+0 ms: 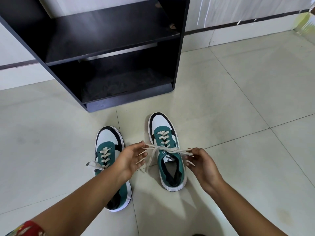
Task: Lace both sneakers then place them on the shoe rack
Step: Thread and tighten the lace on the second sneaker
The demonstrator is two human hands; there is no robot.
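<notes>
Two green, white and black sneakers stand on the tiled floor, toes pointing away from me. The right sneaker (166,150) is laced, and its cream lace (167,149) is stretched sideways across the tongue. My left hand (131,158) pinches one end of that lace at its fingertips. My right hand (200,160) pinches the other end. A loose lace tail hangs down between my hands. The left sneaker (109,150) is laced too, and my left forearm crosses its heel half. One of its lace ends (92,164) lies loose to the left.
A black shoe rack (110,53) with two open shelves stands straight ahead, just beyond the sneakers, against a white wall. Pale floor tiles (238,108) stretch to the right and left of it.
</notes>
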